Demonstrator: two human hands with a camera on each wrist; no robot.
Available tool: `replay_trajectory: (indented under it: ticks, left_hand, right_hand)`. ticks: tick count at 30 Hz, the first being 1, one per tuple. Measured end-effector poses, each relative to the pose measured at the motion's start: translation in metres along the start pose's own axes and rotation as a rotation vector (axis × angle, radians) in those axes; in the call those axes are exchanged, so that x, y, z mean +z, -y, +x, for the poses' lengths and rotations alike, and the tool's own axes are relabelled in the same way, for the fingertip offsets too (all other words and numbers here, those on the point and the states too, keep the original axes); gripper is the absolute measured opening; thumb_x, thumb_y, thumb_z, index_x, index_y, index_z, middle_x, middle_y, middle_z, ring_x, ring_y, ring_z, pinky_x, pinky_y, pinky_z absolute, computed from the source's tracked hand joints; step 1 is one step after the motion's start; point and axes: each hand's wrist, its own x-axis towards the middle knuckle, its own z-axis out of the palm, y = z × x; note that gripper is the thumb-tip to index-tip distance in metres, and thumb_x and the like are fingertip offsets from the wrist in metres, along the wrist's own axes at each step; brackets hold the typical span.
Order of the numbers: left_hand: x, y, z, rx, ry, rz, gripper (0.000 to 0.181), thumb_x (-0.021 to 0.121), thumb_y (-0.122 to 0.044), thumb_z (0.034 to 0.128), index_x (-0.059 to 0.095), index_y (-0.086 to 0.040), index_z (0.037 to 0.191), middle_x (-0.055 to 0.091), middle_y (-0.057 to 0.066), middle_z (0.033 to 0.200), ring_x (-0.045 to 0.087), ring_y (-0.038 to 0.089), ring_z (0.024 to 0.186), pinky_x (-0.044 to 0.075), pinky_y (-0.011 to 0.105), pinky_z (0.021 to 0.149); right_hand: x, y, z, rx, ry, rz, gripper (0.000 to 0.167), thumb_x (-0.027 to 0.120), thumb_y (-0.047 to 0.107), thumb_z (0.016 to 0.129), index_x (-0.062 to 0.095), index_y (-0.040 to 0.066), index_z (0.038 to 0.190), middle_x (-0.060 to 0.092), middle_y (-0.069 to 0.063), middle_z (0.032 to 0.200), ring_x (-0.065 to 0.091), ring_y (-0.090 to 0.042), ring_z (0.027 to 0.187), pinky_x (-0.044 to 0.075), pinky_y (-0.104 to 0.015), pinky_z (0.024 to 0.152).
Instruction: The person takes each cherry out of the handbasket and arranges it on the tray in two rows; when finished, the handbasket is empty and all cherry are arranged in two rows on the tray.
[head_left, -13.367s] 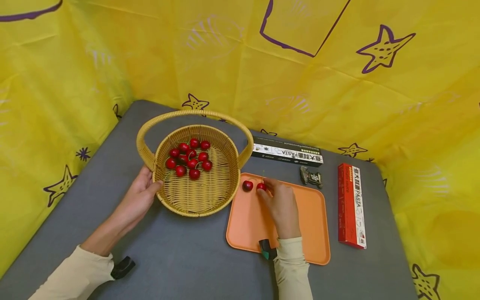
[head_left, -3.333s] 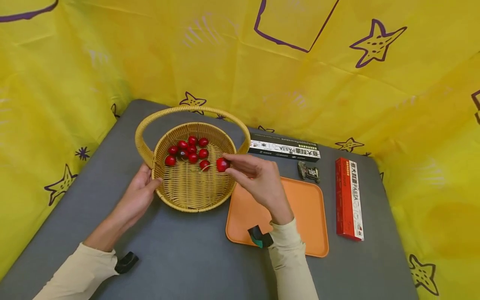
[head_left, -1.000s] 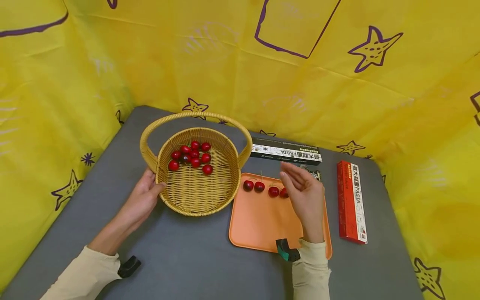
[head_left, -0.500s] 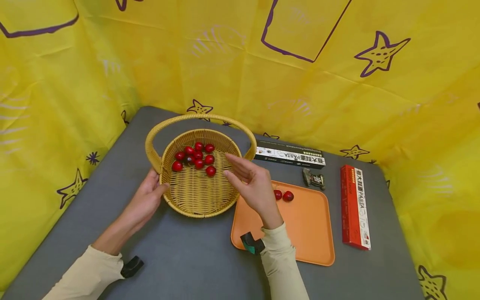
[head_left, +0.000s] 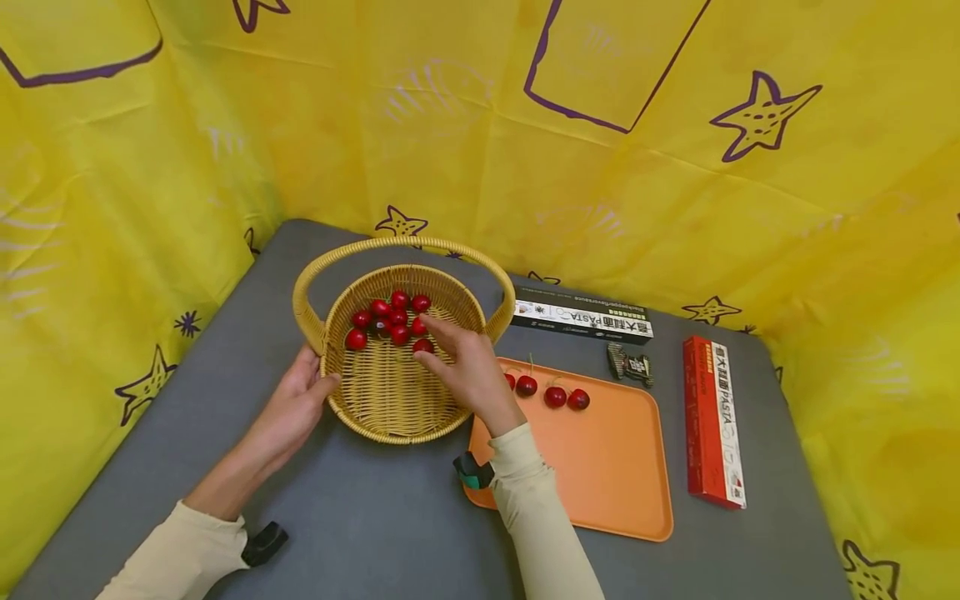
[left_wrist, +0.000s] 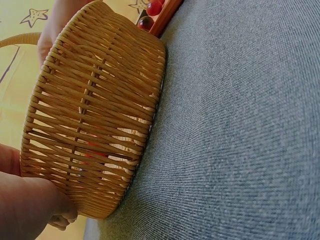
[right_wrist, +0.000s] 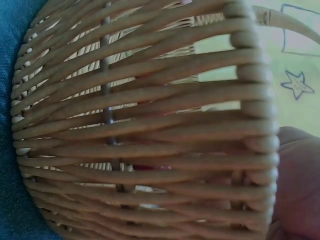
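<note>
As two forearms in cream sleeves (head_left: 551, 533) stretched forward over the grey cloth-covered table (head_left: 360, 525), black devices (head_left: 264, 544) showed at both wrists. The left hand (head_left: 300, 396) gripped the left side of the round wicker basket (head_left: 405, 437), its thumb over the rim, just below the foot of the arched handle (head_left: 405, 242). The right hand (head_left: 474, 375) crossed the basket's right rim and angled inside, thumb and fingers parted about one red cherry (head_left: 423, 345); whether they touched it could not be told, and from the right wrist the woven wall blocked most of the sight. More cherries (head_left: 398, 317) lay clustered toward the back of the basket. To the right, an orange tray (head_left: 615, 467) bore four cherries (head_left: 555, 397) in a row near its far edge, the leftmost partly covered by the right hand. Right of the tray lay a red pasta box (head_left: 712, 425); behind it were a small dark packet (head_left: 630, 365) and a black pasta box (head_left: 585, 321). A yellow curtain (head_left: 637, 200) printed with starfish hung farthest back.
</note>
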Motion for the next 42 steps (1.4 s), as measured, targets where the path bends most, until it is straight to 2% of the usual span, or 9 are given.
replay_trajectory:
  ticks: [5,12,17,22,29,36,38,42]
  left_hand:
    - [0.001,-0.001,0.001,0.0,0.007,0.0,0.071,0.029,0.011,0.1059,-0.002,-0.004,0.168,0.006,0.022,0.175,0.01,0.041,0.159,0.034,0.019,0.117]
    - [0.001,-0.001,0.0,-0.014,0.007,0.02,0.07,0.031,0.011,0.1059,0.0,-0.002,0.167,0.007,0.022,0.174,0.01,0.04,0.159,0.035,0.017,0.115]
    - [0.002,-0.001,0.0,-0.015,0.021,0.023,0.07,0.03,0.01,0.1063,-0.001,-0.002,0.168,0.007,0.022,0.174,0.009,0.04,0.159,0.035,0.017,0.115]
    - [0.003,-0.002,0.001,-0.005,0.011,0.013,0.07,0.031,0.011,0.1064,0.0,-0.002,0.167,0.007,0.023,0.174,0.011,0.039,0.159,0.035,0.017,0.116]
    - [0.0,-0.002,0.001,0.007,0.02,0.015,0.07,0.031,0.01,0.1072,-0.001,-0.003,0.168,0.005,0.023,0.174,0.01,0.036,0.159,0.033,0.016,0.116]
    - [-0.001,0.002,-0.001,0.034,0.026,-0.002,0.068,0.032,0.011,0.1071,0.004,-0.002,0.168,0.01,0.025,0.171,0.023,0.026,0.155,0.038,0.015,0.111]
    - [-0.002,0.003,0.001,0.038,0.032,-0.012,0.067,0.032,0.01,0.1076,0.005,-0.003,0.168,0.01,0.024,0.171,0.024,0.025,0.154,0.039,0.016,0.111]
    - [-0.002,0.004,0.001,0.037,0.041,-0.018,0.065,0.033,0.009,0.1088,0.004,-0.002,0.167,0.01,0.025,0.17,0.027,0.022,0.152,0.039,0.016,0.11]
  right_hand:
    - [0.002,0.0,0.006,0.018,0.013,-0.09,0.053,0.078,0.019,0.098,0.063,0.011,0.148,0.067,-0.01,0.141,0.069,-0.031,0.124,0.055,-0.042,0.104]
    - [0.007,0.0,0.01,0.053,0.034,-0.223,0.048,0.079,0.019,0.097,0.068,0.012,0.143,0.072,-0.007,0.135,0.071,-0.021,0.119,0.058,-0.035,0.098]
    - [0.01,0.0,0.011,0.08,0.037,-0.248,0.043,0.079,0.013,0.097,0.071,0.009,0.139,0.074,-0.006,0.13,0.072,-0.02,0.115,0.058,-0.033,0.095]
    - [0.015,0.001,0.015,0.086,0.024,-0.304,0.037,0.08,0.015,0.096,0.075,0.011,0.132,0.077,-0.002,0.124,0.071,-0.017,0.112,0.057,-0.031,0.095]
    - [0.022,0.002,0.017,0.117,0.015,-0.357,0.029,0.081,0.015,0.095,0.078,0.013,0.124,0.078,-0.001,0.116,0.071,-0.016,0.103,0.059,-0.032,0.087]
    - [0.015,0.01,0.011,-0.011,-0.01,-0.282,0.032,0.077,0.015,0.098,0.075,0.011,0.131,0.077,-0.001,0.124,0.072,-0.014,0.103,0.056,-0.024,0.088]
    - [0.009,0.017,0.007,-0.034,-0.026,-0.258,0.034,0.076,0.016,0.099,0.074,0.013,0.133,0.076,0.0,0.126,0.072,-0.014,0.103,0.056,-0.022,0.087]
    - [-0.009,0.036,-0.009,-0.054,-0.075,-0.195,0.036,0.075,0.017,0.1,0.073,0.016,0.137,0.074,0.0,0.132,0.073,-0.014,0.113,0.056,-0.024,0.093]
